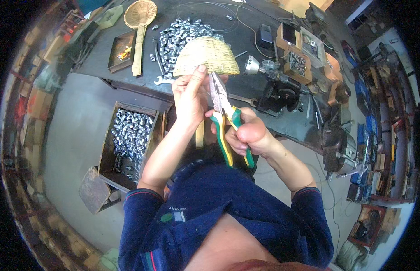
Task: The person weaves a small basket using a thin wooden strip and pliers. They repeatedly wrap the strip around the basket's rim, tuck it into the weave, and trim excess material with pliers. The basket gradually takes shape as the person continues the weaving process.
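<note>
My left hand (191,94) grips a woven bamboo strainer (206,55) by its near rim, thumb on top. The bowl is tilted above the bench edge, and a strip that looks like its flat handle (200,135) hangs below, partly hidden by my hand. In my right hand (252,132) is a pair of pliers (217,95) with green and yellow handles. Their jaws point up at the rim, right beside my left thumb. Whether the jaws touch or pinch the rim, I cannot tell.
On the dark bench (142,88) lie a second bamboo strainer (140,13), a pile of metal fittings (171,38), a tray (122,50), spanners and a machine with a chuck (280,88). Below left stands a box of fittings (132,133). A vise (340,151) is at the right; shelves line both sides.
</note>
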Tool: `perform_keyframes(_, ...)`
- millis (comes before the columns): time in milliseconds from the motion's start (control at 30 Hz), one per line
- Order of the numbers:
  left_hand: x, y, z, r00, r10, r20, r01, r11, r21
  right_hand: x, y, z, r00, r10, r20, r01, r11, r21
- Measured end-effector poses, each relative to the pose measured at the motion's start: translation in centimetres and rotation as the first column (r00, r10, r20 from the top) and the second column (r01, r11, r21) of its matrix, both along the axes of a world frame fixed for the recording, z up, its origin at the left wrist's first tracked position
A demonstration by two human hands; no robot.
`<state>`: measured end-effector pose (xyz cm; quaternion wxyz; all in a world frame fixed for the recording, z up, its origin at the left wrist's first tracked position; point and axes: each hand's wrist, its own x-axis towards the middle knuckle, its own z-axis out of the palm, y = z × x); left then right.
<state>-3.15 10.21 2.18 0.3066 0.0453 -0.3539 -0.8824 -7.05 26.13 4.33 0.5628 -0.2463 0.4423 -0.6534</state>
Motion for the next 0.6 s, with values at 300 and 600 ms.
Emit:
perform_keyframes(300, -0.1, -0.9, -1.0, 0.988, 0.135, 0.079, -0.122, 0.981, -0.151, 0.0, -0.2, -0.1, 0.998, 0.013, 0.066, -0.010, 0.999, -0.040)
perform_keyframes(600, -0.2, -1.3, -1.4, 0.992, 0.120, 0.033, -0.116, 0.988, -0.104, -0.1, -0.7, 0.5, 0.998, 0.008, 0.055, -0.009, 1.000, 0.014)
